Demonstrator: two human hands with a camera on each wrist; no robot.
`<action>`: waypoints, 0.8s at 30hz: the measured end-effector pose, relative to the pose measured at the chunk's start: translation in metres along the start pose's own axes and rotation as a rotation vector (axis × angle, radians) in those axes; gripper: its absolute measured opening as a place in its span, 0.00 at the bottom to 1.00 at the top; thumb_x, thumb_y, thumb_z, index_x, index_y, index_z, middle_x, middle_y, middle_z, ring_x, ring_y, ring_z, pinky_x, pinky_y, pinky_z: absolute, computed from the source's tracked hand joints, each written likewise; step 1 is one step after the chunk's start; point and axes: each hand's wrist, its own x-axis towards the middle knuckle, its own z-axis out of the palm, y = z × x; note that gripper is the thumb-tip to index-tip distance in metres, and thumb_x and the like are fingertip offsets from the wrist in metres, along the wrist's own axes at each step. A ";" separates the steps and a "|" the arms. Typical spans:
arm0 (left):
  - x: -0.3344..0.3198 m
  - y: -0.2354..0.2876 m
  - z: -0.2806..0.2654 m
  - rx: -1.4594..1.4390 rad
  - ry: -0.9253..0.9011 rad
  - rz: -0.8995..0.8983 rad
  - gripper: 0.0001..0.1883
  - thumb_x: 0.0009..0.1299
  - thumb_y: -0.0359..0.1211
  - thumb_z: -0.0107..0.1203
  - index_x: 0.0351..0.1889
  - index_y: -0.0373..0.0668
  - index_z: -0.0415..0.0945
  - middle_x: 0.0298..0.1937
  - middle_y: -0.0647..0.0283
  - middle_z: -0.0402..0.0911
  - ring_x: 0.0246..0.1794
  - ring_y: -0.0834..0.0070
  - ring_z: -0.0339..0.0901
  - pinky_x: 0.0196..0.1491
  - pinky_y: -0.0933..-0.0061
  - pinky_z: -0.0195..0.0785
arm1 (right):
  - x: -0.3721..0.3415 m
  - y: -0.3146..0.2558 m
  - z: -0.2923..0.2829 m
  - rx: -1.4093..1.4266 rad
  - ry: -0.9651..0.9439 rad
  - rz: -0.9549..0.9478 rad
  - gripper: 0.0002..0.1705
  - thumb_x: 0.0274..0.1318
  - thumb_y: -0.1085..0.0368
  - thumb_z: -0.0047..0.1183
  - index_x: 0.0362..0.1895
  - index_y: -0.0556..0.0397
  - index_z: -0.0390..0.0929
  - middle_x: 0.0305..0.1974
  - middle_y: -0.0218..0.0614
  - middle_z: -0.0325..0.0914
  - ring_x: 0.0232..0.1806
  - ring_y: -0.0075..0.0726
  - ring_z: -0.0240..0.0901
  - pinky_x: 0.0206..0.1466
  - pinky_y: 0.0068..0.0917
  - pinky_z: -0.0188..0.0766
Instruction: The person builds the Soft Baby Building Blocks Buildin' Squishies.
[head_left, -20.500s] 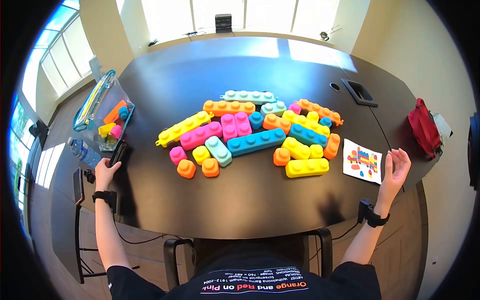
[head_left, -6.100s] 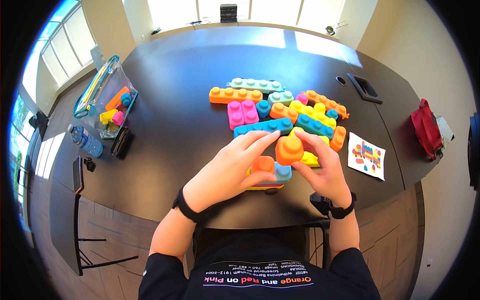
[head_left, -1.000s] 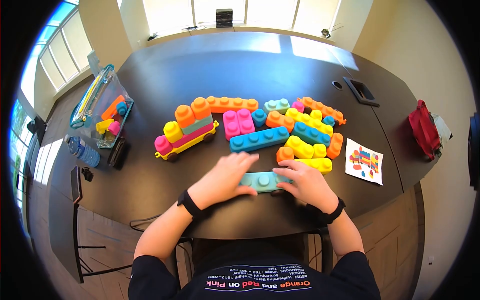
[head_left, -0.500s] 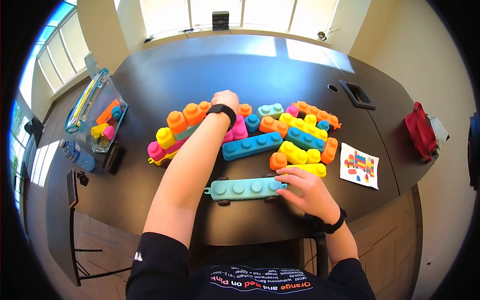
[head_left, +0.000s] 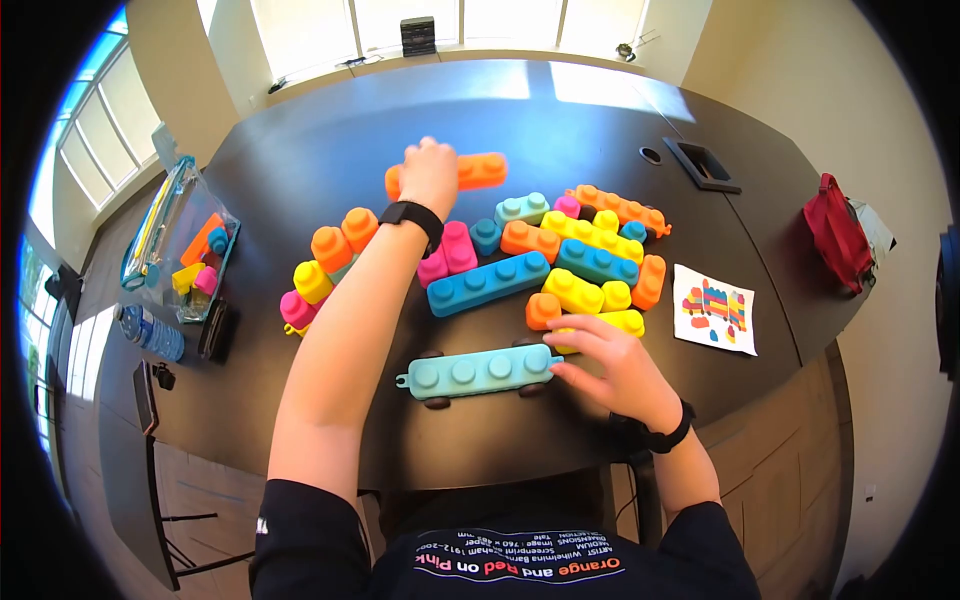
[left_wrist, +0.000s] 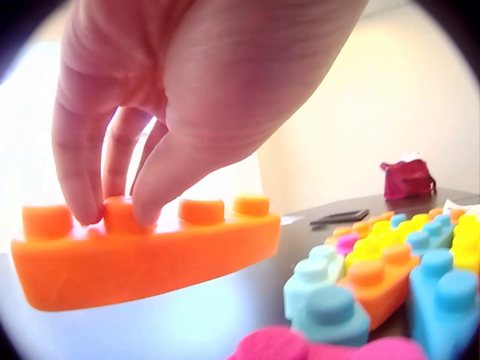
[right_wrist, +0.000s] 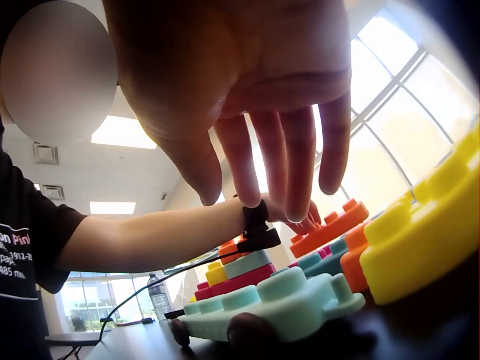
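My left hand [head_left: 428, 180] pinches one stud of a long orange building block [head_left: 482, 172], seen lifted at the far side of the block group. In the left wrist view, thumb and fingertips grip that stud of the orange block [left_wrist: 154, 262]. A mint-green wheeled base [head_left: 482, 371] with a row of studs and hooked ends lies near the table's front. Beside its right end is my right hand [head_left: 625, 370], fingers extended. The right wrist view has those fingers [right_wrist: 300, 165] above the mint base [right_wrist: 262, 307], holding nothing.
Several loose blocks, including a long blue block [head_left: 488, 284], lie mid-table. A stacked block car [head_left: 312, 282] is partly behind my left forearm. A picture card [head_left: 715, 310] lies right; a clear bag [head_left: 170, 250], water bottle [head_left: 150, 332] and wallet [head_left: 213, 330] stand left.
My left hand has gone from the mint base to the orange block and moved it up and away from the other blocks. The right hand stays by the mint base's right end.
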 end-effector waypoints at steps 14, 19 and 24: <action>-0.203 -0.004 -0.112 -0.376 0.356 0.413 0.20 0.64 0.24 0.63 0.55 0.44 0.82 0.53 0.63 0.80 0.55 0.60 0.76 0.58 0.57 0.64 | 0.024 -0.006 0.006 -0.018 0.196 -0.010 0.37 0.56 0.69 0.72 0.70 0.53 0.73 0.66 0.48 0.79 0.69 0.55 0.75 0.70 0.41 0.72; -0.241 -0.017 -0.115 -0.615 0.150 0.360 0.29 0.63 0.29 0.70 0.64 0.43 0.78 0.55 0.60 0.80 0.60 0.55 0.75 0.64 0.55 0.65 | 0.019 -0.015 0.005 0.095 0.026 0.061 0.32 0.56 0.68 0.72 0.65 0.55 0.76 0.60 0.45 0.83 0.63 0.54 0.79 0.66 0.40 0.75; -0.260 -0.047 -0.099 -0.831 -0.047 0.200 0.32 0.64 0.33 0.73 0.67 0.42 0.75 0.54 0.56 0.81 0.60 0.52 0.76 0.62 0.56 0.69 | 0.012 -0.004 0.007 0.160 -0.061 0.108 0.33 0.55 0.65 0.74 0.64 0.55 0.76 0.59 0.45 0.83 0.62 0.54 0.79 0.66 0.40 0.74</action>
